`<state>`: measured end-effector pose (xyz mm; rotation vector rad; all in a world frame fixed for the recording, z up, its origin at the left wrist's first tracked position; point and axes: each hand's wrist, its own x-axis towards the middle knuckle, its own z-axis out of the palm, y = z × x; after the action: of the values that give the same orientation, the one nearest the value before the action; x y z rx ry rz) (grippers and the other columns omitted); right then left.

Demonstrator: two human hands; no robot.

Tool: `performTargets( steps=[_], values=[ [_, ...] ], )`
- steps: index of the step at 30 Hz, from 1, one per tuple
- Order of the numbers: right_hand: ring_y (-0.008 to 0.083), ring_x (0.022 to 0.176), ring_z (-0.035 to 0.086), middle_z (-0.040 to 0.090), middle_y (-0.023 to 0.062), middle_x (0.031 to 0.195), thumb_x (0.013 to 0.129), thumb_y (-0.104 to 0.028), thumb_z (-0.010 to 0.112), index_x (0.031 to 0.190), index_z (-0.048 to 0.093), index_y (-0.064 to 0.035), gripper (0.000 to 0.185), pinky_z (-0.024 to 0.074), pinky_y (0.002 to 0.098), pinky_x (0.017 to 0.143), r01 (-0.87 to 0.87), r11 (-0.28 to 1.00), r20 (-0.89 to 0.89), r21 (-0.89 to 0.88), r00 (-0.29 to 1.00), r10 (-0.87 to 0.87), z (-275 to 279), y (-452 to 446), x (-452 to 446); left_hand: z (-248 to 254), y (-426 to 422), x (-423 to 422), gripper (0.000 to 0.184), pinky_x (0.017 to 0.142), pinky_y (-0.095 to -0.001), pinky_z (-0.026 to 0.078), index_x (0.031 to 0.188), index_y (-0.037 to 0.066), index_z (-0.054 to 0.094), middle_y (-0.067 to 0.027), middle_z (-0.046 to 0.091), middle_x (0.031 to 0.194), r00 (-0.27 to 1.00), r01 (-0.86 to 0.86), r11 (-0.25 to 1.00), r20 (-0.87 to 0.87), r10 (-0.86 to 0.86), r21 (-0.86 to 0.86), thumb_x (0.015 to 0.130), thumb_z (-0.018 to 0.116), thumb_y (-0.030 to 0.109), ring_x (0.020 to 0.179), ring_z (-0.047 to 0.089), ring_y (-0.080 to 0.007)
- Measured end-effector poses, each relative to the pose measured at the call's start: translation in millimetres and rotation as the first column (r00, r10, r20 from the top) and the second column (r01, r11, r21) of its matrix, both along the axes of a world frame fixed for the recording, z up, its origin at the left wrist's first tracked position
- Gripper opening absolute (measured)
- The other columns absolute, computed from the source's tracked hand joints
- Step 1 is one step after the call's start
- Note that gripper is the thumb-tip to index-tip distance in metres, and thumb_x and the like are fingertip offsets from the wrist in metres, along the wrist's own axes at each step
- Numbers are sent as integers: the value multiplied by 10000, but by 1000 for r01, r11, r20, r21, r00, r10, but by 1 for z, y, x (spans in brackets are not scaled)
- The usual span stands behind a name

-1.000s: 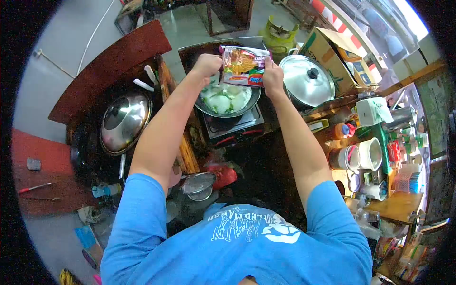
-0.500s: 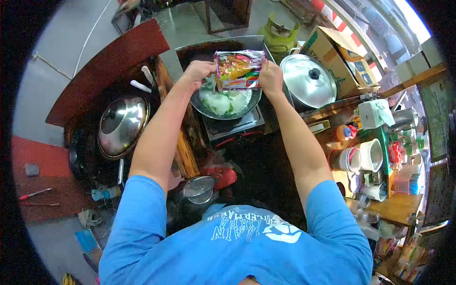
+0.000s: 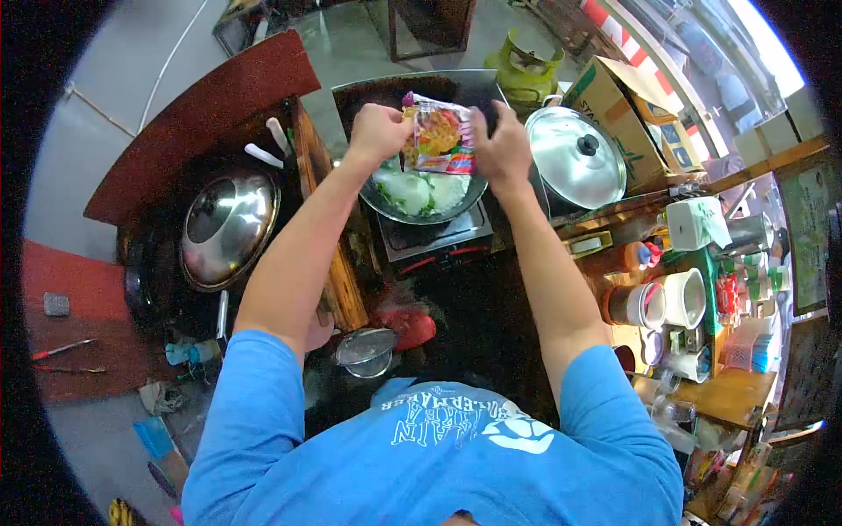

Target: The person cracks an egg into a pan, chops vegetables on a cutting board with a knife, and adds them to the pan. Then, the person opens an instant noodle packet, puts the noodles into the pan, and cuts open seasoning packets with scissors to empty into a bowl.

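A printed instant noodle packet (image 3: pixel 438 136) hangs over a dark pan (image 3: pixel 421 216) on the stove. My left hand (image 3: pixel 379 133) is closed, pinching the packet's left side. At the packet's right edge is my right hand (image 3: pixel 506 156), with thumb and forefinger apart and slightly smeared by motion; whether the thumb touches the packet is unclear. In the pan lie pale whitish food (image 3: pixel 408 191) and green leaves (image 3: pixel 430 207), partly hidden by the packet.
A large silver lid (image 3: pixel 574 158) lies right of the stove, with a cardboard box (image 3: pixel 614 118) and green gas cylinder (image 3: pixel 524 74) behind. On the left is a covered wok (image 3: pixel 230 232). A strainer (image 3: pixel 367 351) is near my body; tubs (image 3: pixel 682 298) stand at right.
The packet has turned and bunched up, looking narrower. My right hand's thumb and forefinger have spread apart at its edge. My left hand keeps its pinch, slightly further right in view.
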<state>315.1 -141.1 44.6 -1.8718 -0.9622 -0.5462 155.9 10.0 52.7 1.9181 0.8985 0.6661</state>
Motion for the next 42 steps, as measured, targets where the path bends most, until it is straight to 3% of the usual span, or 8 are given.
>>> performTargets(
  steps=[3, 20, 23, 25, 31, 34, 39, 42],
  values=[
    [389, 788, 688, 697, 203, 801, 780, -433, 667, 1008, 699, -55, 442, 551, 455, 747, -377, 909, -279, -175, 905, 321, 37, 2, -52, 20, -30, 7, 267, 691, -478, 548, 790, 61, 750, -235, 665, 761, 990, -18, 916, -121, 73, 401, 754, 690, 319, 744, 673, -402],
    [343, 653, 688, 660, 215, 705, 800, -196, 629, 840, 756, -36, 208, 538, 388, 661, -294, 954, -369, -62, 895, 252, 17, 7, -31, 19, -39, 14, 266, 686, -466, 536, 784, 44, 730, -202, 671, 732, 978, 15, 756, -165, 124, 655, 754, 706, 308, 709, 677, -375],
    [360, 701, 687, 670, 205, 736, 806, -227, 641, 851, 754, -45, 219, 544, 385, 680, -264, 958, -432, -115, 881, 191, 3, 1, -8, 20, -15, 3, 339, 686, -463, 555, 784, 22, 737, -234, 675, 770, 969, -80, 901, -177, 170, 427, 738, 676, 351, 746, 686, -400],
    [325, 715, 699, 678, 181, 735, 811, -255, 621, 850, 756, -57, 243, 543, 397, 685, -262, 956, -396, -133, 898, 191, -6, -6, 4, -10, 13, -2, 274, 658, -400, 546, 804, -30, 731, -149, 714, 749, 987, -156, 983, 45, 152, 97, 763, 735, 242, 676, 688, -273],
    [163, 618, 657, 715, 103, 711, 814, -250, 649, 735, 721, -7, 266, 512, 316, 629, -232, 971, -607, 49, 766, 214, -32, -27, 2, -16, 27, -9, 172, 587, -326, 450, 864, -35, 715, -44, 668, 791, 911, -202, 834, 215, 353, -514, 786, 772, 108, 648, 556, -133],
    [178, 989, 618, 628, 114, 1264, 851, -219, 665, 1015, 681, -65, 225, 508, 349, 797, -199, 883, -835, 426, 288, 468, -42, -26, 3, -9, 17, -13, 121, 518, -249, 371, 888, 6, 717, 13, 632, 735, 922, -50, 837, 298, 248, -544, 848, 730, 120, 565, 477, -66],
    [222, 919, 656, 668, 91, 1131, 877, -280, 677, 1085, 638, -89, 285, 527, 423, 780, -67, 568, -550, 820, -368, 750, -37, -6, 18, -20, 21, -5, 120, 559, -229, 402, 899, 6, 713, 16, 639, 740, 907, 77, 801, 376, 192, -593, 859, 723, 119, 581, 503, -68],
    [223, 986, 658, 679, 89, 1148, 930, -343, 642, 1181, 634, -36, 397, 527, 414, 842, -91, 722, -697, 685, -370, 615, -17, 6, 15, -23, 11, 1, 99, 529, -249, 392, 888, 13, 711, 20, 612, 700, 908, 82, 794, 374, 190, -602, 853, 724, 105, 564, 503, -85]
  ],
)
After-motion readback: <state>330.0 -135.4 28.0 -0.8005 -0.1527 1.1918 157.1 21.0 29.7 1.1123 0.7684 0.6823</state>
